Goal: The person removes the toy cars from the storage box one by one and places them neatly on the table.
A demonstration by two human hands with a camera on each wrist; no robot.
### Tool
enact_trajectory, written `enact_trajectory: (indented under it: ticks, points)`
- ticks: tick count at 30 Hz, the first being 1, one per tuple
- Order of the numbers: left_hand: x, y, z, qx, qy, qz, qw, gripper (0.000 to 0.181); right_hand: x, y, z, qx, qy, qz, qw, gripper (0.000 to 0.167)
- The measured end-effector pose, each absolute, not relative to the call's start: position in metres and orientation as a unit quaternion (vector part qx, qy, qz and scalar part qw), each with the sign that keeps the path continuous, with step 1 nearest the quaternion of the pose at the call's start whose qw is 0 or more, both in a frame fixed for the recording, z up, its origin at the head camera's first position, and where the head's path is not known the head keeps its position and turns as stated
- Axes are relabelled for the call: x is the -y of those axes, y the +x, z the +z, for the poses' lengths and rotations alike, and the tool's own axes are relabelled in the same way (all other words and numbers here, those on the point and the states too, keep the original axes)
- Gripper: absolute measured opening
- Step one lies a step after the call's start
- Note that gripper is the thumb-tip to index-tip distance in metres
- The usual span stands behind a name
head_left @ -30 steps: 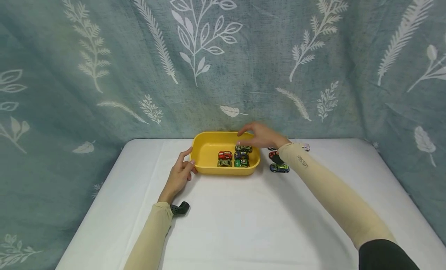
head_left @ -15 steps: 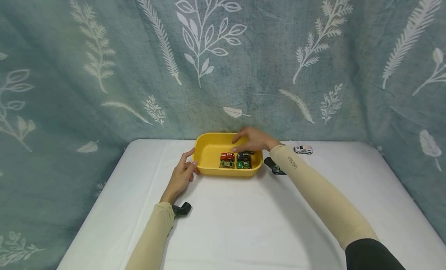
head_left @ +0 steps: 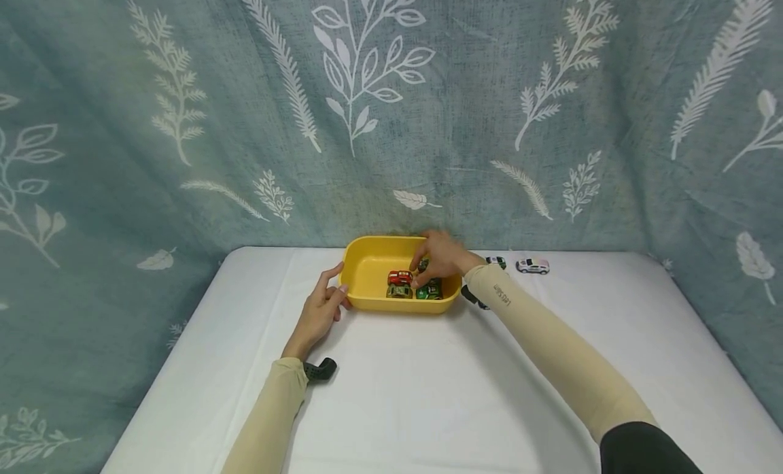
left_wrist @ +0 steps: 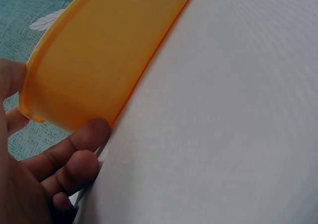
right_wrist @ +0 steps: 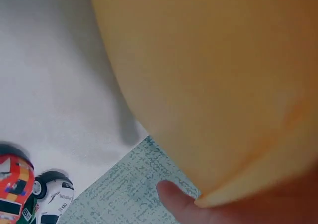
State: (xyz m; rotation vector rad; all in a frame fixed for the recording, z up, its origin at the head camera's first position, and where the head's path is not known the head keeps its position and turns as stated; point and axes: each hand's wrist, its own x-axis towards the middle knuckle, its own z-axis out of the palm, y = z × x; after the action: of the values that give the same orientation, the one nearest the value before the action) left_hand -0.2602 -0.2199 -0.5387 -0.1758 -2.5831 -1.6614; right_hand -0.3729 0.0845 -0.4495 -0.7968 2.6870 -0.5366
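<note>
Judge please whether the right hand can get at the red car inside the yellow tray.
Probably yes: the right hand reaches into the yellow tray, close beside the red car, and nothing seems to cover that car from above.

A red toy car (head_left: 400, 277) and green toy cars (head_left: 429, 292) sit in a rounded yellow tray (head_left: 367, 266).

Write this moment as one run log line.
left hand: touching yellow tray; right hand: over tray, near red car; white car: on table
</note>
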Motion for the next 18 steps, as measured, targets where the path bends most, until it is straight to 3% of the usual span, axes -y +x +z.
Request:
enact_trajectory:
  ticks: [18]
  points:
    - [0.2181,-0.2597,-0.5411,0.834,-0.053,-0.548,0.037,0.052,-0.0788,-0.3710,-0.4552,-0.945,-0.249,-0.155,0.147,0.043]
